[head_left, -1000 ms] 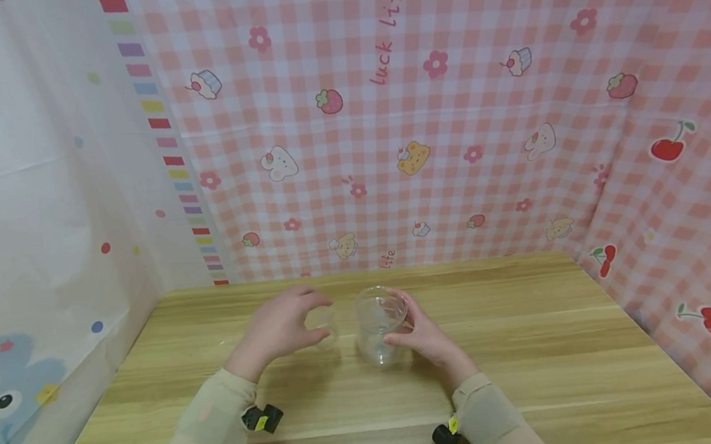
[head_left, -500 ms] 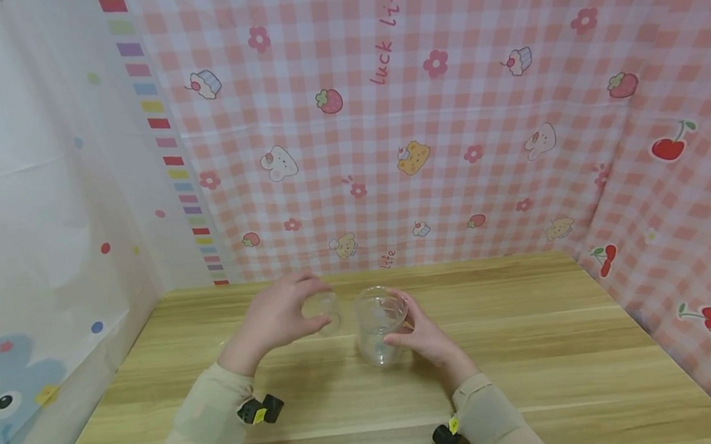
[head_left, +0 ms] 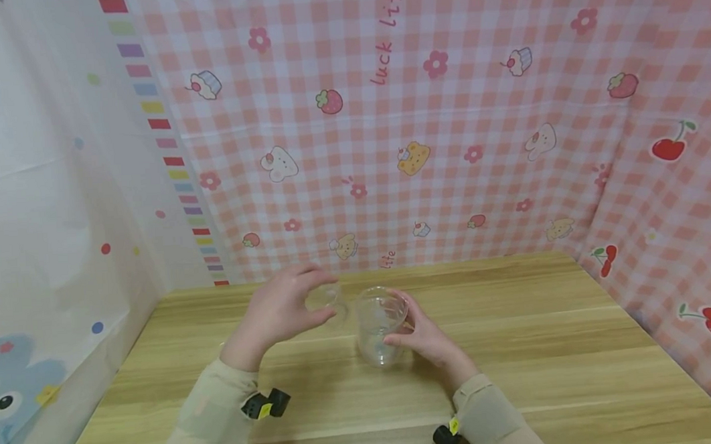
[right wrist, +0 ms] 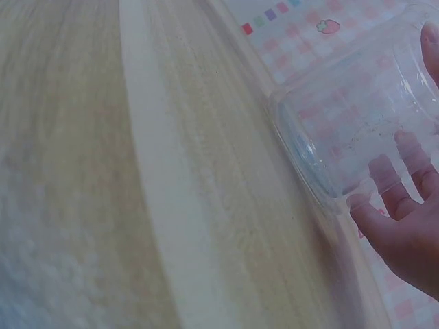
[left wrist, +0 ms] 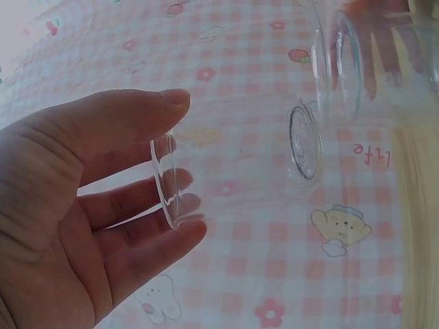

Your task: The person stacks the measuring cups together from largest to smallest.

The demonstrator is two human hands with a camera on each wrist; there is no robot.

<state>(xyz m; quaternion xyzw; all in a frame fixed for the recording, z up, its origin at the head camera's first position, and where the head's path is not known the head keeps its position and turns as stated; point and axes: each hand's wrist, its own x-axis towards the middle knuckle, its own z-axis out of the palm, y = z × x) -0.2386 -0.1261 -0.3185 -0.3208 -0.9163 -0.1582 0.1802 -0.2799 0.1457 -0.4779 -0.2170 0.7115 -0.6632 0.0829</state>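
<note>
My left hand (head_left: 282,310) holds a small clear cup (head_left: 332,294) by its rim, thumb on one side and fingers on the other. The left wrist view shows the rim close to the fingers and the round cup base (left wrist: 305,140) pointing away from the palm. To the right, a larger clear jar (head_left: 377,345) with a flared rim stands upright on the table. My right hand (head_left: 424,336) grips the jar's right side, fingers behind and thumb in front. In the right wrist view, the jar (right wrist: 329,130) has its base on the table. The cup is left of the jar, apart from it.
The wooden table (head_left: 550,359) reaches back to a pink checked cloth (head_left: 351,135). More patterned cloth (head_left: 682,232) hangs at the right, and a white printed sheet (head_left: 58,197) at the left. A faint clear glint lies by the left wrist.
My left hand has lifted the clear cup up from lower down, towards the back and slightly right, and its tilt has changed. The right hand and jar have stayed put.
</note>
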